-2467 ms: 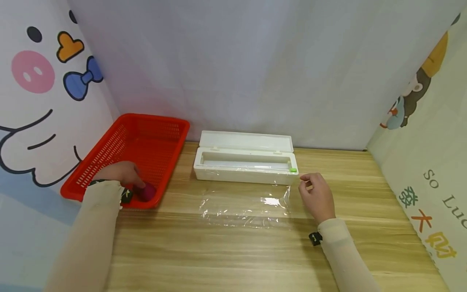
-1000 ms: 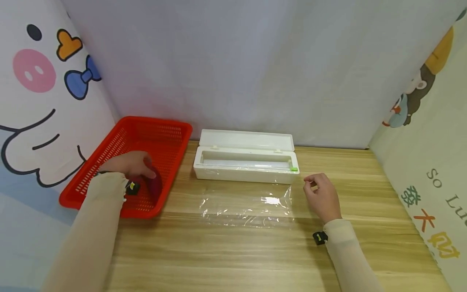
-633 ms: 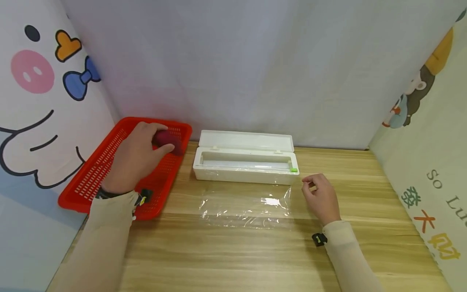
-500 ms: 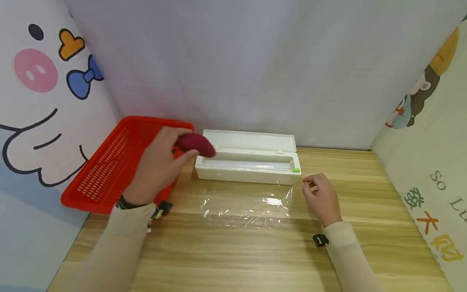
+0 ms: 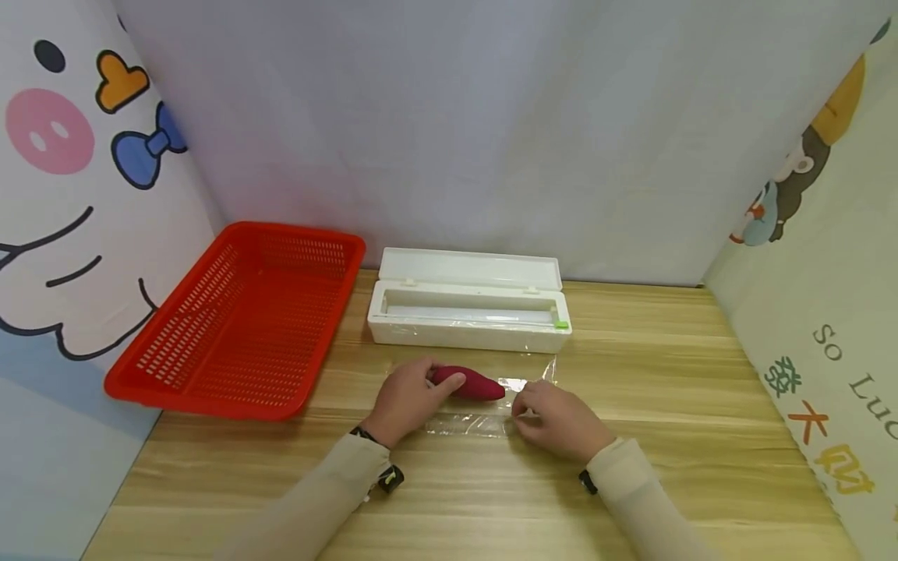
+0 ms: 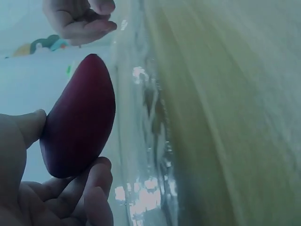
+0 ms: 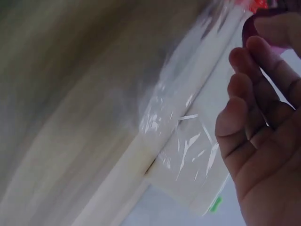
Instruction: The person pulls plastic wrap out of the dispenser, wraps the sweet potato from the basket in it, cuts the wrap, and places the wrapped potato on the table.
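My left hand [image 5: 407, 399] grips the thick end of a dark purple-red sweet potato [image 5: 468, 383], thumb on one side and fingers on the other. It lies low over a sheet of clear cling film [image 5: 463, 426] on the table, its pointed end towards the right. Just off that tip is my right hand [image 5: 557, 421], fingers loosely bent and holding nothing; the right wrist view shows its relaxed fingers [image 7: 240, 89] and the glossy film beyond. The film runs out of a white cling film box [image 5: 470, 336] with its lid raised.
Left of the box stands a red plastic basket [image 5: 326, 343] with slotted sides and nothing inside. A green slider [image 5: 561, 324] sits at the box's right end. A pale curtain [image 5: 477, 132] hangs behind the wooden table [image 5: 673, 358], and printed panels flank it.
My left hand has lifted the sweet potato out of the basket and brought it right and down over the cling film. My right hand has moved left and nearer, over the film's right part.
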The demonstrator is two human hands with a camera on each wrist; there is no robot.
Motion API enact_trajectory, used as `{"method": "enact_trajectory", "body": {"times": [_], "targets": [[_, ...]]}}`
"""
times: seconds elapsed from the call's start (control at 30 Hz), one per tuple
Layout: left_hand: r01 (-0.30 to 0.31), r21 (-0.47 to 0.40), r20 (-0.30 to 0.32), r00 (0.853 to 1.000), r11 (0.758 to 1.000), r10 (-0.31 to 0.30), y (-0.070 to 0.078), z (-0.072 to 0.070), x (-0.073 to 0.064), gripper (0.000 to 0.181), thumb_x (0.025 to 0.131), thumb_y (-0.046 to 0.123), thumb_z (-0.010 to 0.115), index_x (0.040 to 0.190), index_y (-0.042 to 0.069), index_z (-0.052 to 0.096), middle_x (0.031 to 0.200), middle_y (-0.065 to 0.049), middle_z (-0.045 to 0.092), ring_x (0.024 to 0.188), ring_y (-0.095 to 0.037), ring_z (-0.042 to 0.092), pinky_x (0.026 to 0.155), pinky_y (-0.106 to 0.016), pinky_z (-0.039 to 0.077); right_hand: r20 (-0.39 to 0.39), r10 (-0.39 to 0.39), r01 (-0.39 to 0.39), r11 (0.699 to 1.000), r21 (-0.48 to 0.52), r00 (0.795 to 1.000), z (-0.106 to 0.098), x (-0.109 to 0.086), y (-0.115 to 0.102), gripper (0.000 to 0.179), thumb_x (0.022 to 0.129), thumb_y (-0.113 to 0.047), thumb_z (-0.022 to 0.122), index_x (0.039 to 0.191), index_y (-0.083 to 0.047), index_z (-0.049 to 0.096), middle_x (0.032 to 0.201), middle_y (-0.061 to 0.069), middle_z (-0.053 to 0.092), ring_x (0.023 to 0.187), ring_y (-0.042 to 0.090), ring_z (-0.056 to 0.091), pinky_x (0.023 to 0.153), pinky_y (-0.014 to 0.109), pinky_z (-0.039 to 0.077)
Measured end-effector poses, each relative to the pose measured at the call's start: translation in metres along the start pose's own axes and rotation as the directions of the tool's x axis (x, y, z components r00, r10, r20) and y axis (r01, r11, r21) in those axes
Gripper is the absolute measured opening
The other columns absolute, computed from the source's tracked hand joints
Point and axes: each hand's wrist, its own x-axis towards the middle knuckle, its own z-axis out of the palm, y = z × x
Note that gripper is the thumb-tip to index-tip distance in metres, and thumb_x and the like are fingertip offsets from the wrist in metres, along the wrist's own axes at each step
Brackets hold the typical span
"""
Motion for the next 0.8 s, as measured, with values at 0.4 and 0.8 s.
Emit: {"method": "enact_trajectory", "body": {"times": [0.4,0.8], "targets": [[0.014,0.1,-0.033,0.999,0.995,-0.011,-0.004,0.013,0.012,0.045,0.095,0.059,0.066,0.101,0.015,0.068,0.07,0.005,0.057,0.063,-0.013,0.052,0.058,-0.031,0.042,0.041,-0.05,0.053,0.994,-0.095,0.998,0.016,0.007,-0.011,0.01,0.09,-0.025,0.08,0.093,-0.017,0.075,0.089,-0.007,0.064,0.082,0.012,0.06,0.072,0.028,0.053],[0.002,0.164,-0.025,1.0,0.987,0.003,-0.005,0.008,0.02,0.041,0.097,0.056,0.065,0.094,0.015,0.068,0.073,0.005,0.059,0.065,-0.015,0.054,0.059,-0.031,0.043,0.024,-0.115,0.117,0.977,-0.181,0.993,0.019,0.014,-0.011,0.011,0.086,-0.019,0.082,0.081,-0.022,0.072,0.077,-0.009,0.057,0.073,0.011,0.054,0.066,0.027,0.049]]}}
